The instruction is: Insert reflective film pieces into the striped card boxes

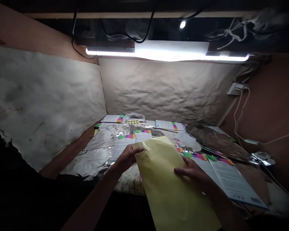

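A large pale yellow sheet of paper (168,179) slants up over the table's front edge, its lower end running out of view at the bottom. My left hand (128,155) is closed on its upper left corner, thumb on top. Farther down, my right hand (191,170) pinches the right edge, with the thumb on the face and the fingers mostly hidden behind. Just beyond my left hand lie printed white leaflets (122,146) with coloured bands. Beneath and beside my right hand, more banded leaflets (231,176) lie on the table.
Crinkled clear plastic (98,147) covers the table's left part. At the back are a sheet of small stickers (132,122) and another leaflet (168,125). A dark plastic bag (212,138) lies at right, below a wall socket (238,89) with hanging cables. A tube light (168,56) hangs above.
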Demonstrator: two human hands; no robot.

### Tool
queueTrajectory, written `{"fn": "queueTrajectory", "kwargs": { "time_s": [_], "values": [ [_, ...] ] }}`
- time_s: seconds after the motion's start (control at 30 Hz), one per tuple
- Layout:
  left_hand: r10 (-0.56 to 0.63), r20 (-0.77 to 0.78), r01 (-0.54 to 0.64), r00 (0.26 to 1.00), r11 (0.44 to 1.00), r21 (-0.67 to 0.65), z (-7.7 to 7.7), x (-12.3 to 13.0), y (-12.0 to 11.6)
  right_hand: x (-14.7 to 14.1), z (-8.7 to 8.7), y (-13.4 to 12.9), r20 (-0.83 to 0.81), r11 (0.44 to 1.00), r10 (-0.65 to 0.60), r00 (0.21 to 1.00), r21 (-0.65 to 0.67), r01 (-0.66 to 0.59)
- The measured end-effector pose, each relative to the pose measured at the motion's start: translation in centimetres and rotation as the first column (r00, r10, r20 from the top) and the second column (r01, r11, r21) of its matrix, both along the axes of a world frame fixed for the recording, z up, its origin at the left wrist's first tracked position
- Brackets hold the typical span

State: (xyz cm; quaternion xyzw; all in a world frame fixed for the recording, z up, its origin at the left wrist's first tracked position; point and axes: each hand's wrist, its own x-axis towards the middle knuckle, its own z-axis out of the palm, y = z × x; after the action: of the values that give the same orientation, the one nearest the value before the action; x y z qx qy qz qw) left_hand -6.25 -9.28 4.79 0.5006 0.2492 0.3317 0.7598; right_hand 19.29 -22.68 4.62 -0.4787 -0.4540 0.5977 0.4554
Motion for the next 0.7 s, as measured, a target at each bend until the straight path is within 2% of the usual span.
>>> {"fn": "queueTrajectory", "kwargs": {
  "time_s": [0.2,0.33,0.47,0.57,0.63,0.67,0.7],
  "values": [
    [0.015,-0.154,-0.02,0.988,0.999,-0.032,-1.3,-1.0,-1.4,2.2,2.1,-1.1,0.205,0.986,0.164,0.965,-0.061,-0.154],
    [0.043,-0.166,-0.046,0.985,0.999,-0.012,-1.7,0.3,-1.5,3.7,4.0,-1.1,0.298,0.98,0.194,0.935,-0.099,-0.172],
    [0.003,-0.168,-0.006,0.986,1.0,-0.015,-1.4,3.9,-0.9,6.8,5.2,-1.3,0.268,0.982,0.182,0.946,-0.103,-0.159],
    [-0.036,-0.165,0.028,0.986,0.998,-0.05,-1.4,7.7,0.0,10.4,4.9,-0.9,0.276,0.984,0.161,0.948,-0.122,-0.132],
    [-0.048,-0.166,0.035,0.985,0.996,-0.085,-1.8,10.4,0.7,13.1,4.3,0.2,0.351,0.992,0.1,0.931,-0.109,-0.065],
    [-0.05,-0.169,0.033,0.984,0.994,-0.103,-2.1,11.7,1.1,14.5,3.8,0.9,0.434,0.997,0.033,0.901,-0.08,0.003],
    [-0.048,-0.175,0.028,0.983,0.993,-0.118,-2.5,12.9,1.5,15.7,3.4,1.8,0.542,0.996,-0.064,0.838,-0.019,0.088]
  ]
}}
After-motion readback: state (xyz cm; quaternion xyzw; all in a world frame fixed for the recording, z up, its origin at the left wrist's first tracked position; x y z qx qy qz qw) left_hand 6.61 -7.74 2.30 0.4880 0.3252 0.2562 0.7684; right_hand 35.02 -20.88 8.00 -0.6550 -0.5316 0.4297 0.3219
